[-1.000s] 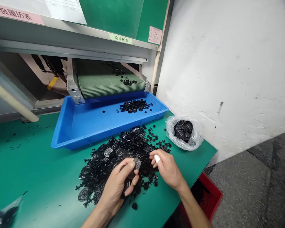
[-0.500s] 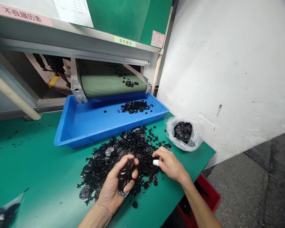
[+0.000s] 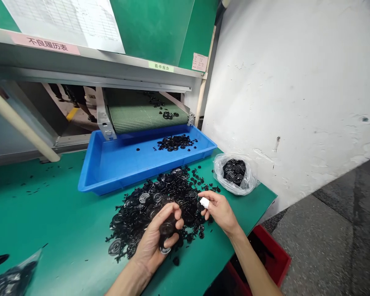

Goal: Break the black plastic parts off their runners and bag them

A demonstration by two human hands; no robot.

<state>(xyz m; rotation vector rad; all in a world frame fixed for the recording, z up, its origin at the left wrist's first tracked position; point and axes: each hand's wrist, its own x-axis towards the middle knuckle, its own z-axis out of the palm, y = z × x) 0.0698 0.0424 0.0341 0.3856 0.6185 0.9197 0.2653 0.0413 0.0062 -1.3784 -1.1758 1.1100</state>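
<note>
My left hand (image 3: 160, 232) is closed around several black round plastic discs (image 3: 167, 228), palm turned up, above the near side of a heap of black plastic parts (image 3: 142, 213). The heap mixes ridged discs with small thin branched pieces. To the right, my right hand (image 3: 217, 209) hovers at the heap's edge, fingers bent and a little apart, with nothing visible in them. A white wrap (image 3: 204, 202) covers the tip of one digit. Beyond that hand stands an open clear plastic bag (image 3: 249, 181) filled with black discs (image 3: 234, 172).
A blue tray (image 3: 111, 187) with more black parts sits under the end of a green conveyor belt (image 3: 148, 121), which carries a few pieces. At the lower left lies another bag (image 3: 14, 277). A red bin (image 3: 282, 263) stands below the table's right edge, near a white wall (image 3: 296, 82).
The view has shifted slightly. My right hand has turned a little, its wrapped digit now higher and close to the forefinger. My left hand still holds the discs.
</note>
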